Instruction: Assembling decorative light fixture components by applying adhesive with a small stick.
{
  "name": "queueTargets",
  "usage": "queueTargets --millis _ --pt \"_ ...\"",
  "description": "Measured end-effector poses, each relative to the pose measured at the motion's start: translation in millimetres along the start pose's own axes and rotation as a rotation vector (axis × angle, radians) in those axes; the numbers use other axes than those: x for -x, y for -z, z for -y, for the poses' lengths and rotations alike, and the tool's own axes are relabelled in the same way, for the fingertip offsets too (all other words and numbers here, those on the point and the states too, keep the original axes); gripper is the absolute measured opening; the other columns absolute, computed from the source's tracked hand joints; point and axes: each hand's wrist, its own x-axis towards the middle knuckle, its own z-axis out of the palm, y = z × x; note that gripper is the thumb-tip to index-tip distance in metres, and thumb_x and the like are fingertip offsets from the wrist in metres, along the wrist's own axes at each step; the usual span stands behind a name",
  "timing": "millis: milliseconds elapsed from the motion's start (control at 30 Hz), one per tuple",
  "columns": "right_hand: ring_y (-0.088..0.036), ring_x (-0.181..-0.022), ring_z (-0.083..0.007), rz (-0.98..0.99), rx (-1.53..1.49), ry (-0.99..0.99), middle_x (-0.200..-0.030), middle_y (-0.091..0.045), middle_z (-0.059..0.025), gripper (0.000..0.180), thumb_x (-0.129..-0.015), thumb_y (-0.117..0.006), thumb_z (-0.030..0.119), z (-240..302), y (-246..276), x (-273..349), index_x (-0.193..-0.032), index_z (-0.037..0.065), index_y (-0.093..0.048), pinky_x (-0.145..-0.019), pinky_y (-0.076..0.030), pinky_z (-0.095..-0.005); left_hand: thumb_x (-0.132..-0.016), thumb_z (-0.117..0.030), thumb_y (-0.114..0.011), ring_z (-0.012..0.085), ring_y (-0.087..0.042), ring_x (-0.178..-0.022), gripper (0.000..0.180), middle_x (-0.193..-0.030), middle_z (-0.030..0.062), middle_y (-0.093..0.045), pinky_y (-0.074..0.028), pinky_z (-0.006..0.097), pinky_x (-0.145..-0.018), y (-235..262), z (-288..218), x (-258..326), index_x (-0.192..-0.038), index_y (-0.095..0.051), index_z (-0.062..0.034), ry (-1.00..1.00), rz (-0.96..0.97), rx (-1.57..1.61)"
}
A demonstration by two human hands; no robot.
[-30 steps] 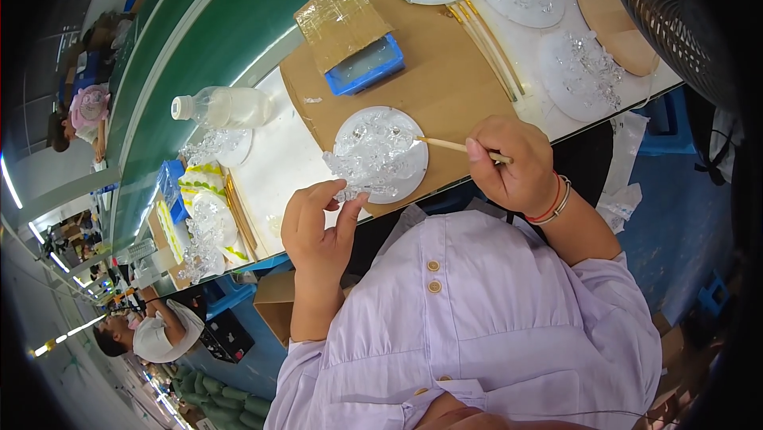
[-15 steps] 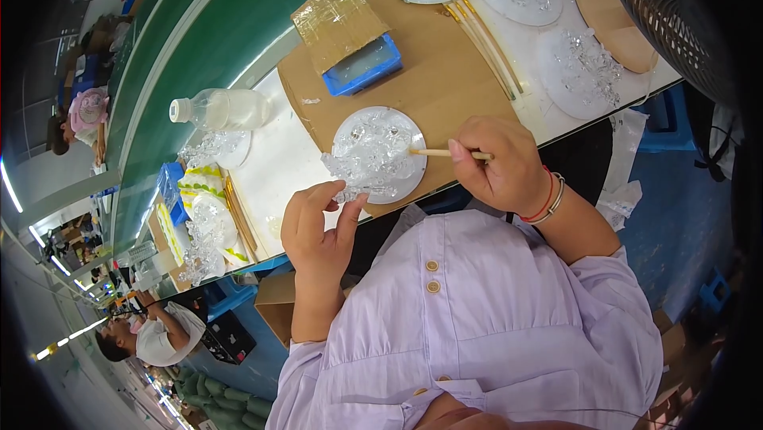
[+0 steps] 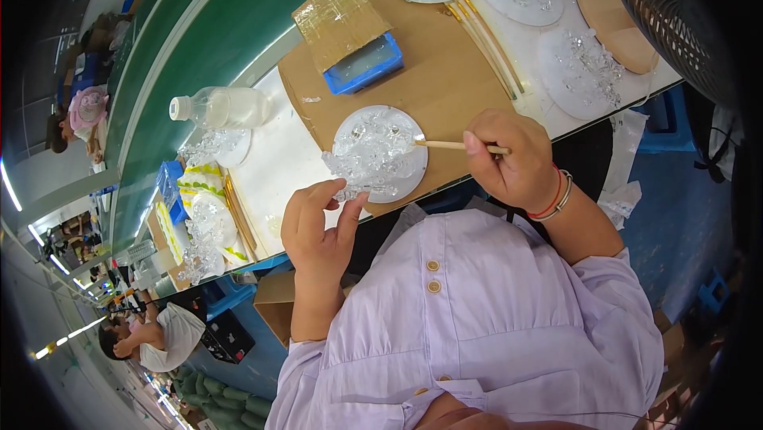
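Observation:
A round white plate [image 3: 411, 178] lies on brown cardboard in front of me, heaped with clear, glassy-looking pieces [image 3: 377, 144]. At the plate's near left edge, my left hand [image 3: 320, 227] pinches one clear piece [image 3: 355, 189] between thumb and fingers; its exact shape is partly hidden. My right hand [image 3: 513, 156] grips a thin wooden-handled brush [image 3: 453, 145]. The brush points left, its tip at the right side of the heap; whether the tip touches a piece I cannot tell.
Beyond the plate stands a blue box [image 3: 364, 76] with a taped cardboard flap [image 3: 338, 21]. A clear bottle [image 3: 226, 108] lies left. Several similar sticks [image 3: 493, 48] rest at the cardboard's right edge, near more loaded plates [image 3: 574, 84]. A black fan [image 3: 675, 17] stands far right.
My right hand and the brush have shifted slightly right. My left hand stays at the plate's edge. A person at the far left has raised an arm toward their head.

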Motion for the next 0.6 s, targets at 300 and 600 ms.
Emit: queueTargets --millis 300,600 --pt "-0.055 -0.054 -0.0263 0.029 0.023 0.048 -0.067 -0.056 -0.012 0.01 -0.083 -0.06 -0.005 3.4 -0.2 0.6 -0.085 0.001 -0.051 -0.05 -0.044 -0.0323 -0.068 -0.007 -0.084 0.0166 -0.057 -0.062 0.031 -0.079 0.0074 -0.065 -0.047 0.027 -0.054 -1.0 -3.0 -2.2 -0.092 -0.065 -0.0037 -0.013 -0.002 0.008" --pt "-0.055 -0.054 -0.0263 0.063 0.024 0.077 -0.067 -0.056 -0.0111 0.01 -0.082 -0.061 -0.004 8.8 0.5 1.0 -0.084 0.001 -0.052 -0.05 -0.044 -0.0335 -0.068 -0.008 -0.084 0.0161 -0.057 -0.061 0.03 -0.079 0.0074 -0.064 -0.047 0.026 -0.054 -0.3 -3.0 -1.5 -0.091 -0.065 -0.0036 0.002 0.004 -0.001"
